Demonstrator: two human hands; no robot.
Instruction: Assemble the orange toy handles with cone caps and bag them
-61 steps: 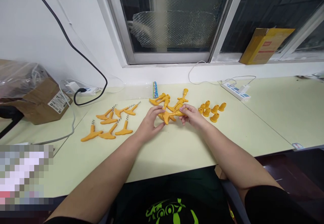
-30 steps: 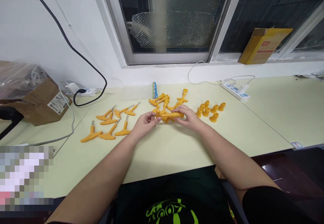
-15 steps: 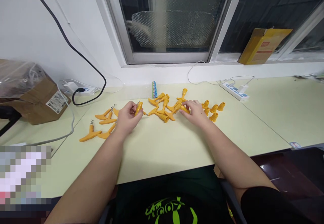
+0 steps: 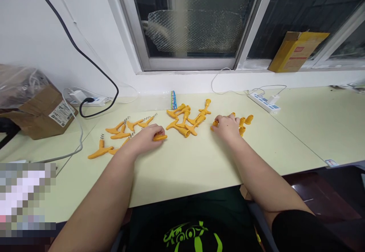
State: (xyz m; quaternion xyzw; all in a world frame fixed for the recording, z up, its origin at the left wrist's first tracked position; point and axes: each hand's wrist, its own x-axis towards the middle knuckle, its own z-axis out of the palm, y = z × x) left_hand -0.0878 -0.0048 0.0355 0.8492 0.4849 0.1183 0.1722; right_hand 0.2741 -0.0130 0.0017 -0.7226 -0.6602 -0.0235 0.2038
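Observation:
My left hand is closed on a yellow corkscrew handle, low over the table. To its left lie several yellow T-shaped handles with metal spirals. My right hand has its fingers closed around a yellow cap, at the left side of several small yellow caps, some of them hidden by the hand. Between my hands rests a pile of yellow corkscrews fitted with caps.
A clear plastic bag with a blue strip lies behind the pile. Power strips stand at the back left and back right. A cardboard box sits at the left, and a black cable hangs beside it.
My left hand has moved down and right with the handle. My right hand has left the pile, where a capped corkscrew now lies, and moved right to the caps.

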